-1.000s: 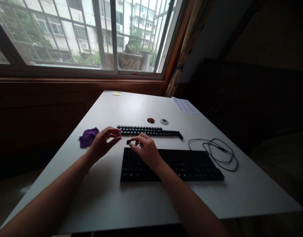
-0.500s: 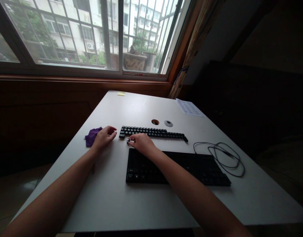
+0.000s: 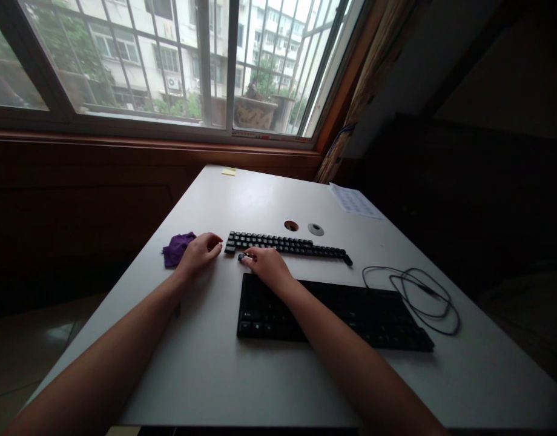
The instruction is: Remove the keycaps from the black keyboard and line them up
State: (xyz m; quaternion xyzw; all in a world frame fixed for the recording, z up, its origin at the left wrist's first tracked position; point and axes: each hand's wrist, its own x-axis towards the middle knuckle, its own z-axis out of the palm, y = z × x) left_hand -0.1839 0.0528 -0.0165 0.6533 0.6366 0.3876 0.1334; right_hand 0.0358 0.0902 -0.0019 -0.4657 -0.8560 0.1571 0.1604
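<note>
My right hand (image 3: pixel 270 265) is closed in a pinch on what looks like a small wire keycap puller (image 3: pixel 248 255), its shape partly covered by the fingers. A single black keycap (image 3: pixel 241 258) is at its tip, just in front of the rows of loose black keycaps (image 3: pixel 290 244). Under my right wrist and forearm lies a black keyboard (image 3: pixel 373 312), its middle hidden by the arm. My left hand (image 3: pixel 201 254) rests on the table with curved fingers apart and nothing visible in them. It is beside a crumpled purple cloth (image 3: pixel 175 249) and left of the keycap rows.
A black cable (image 3: pixel 426 297) lies coiled on the white table (image 3: pixel 206 375), right of the keyboard. Behind the keycaps are a round cable hole (image 3: pixel 291 226) and its grey cover (image 3: pixel 315 229). Printed paper (image 3: pixel 356 201) and a yellow note (image 3: pixel 229 172) lie toward the window.
The whole view has shifted slightly, so the table things appear a little farther right. Both hands keep nearly the same places and poses; the right pinch is still beside the keycap rows.
</note>
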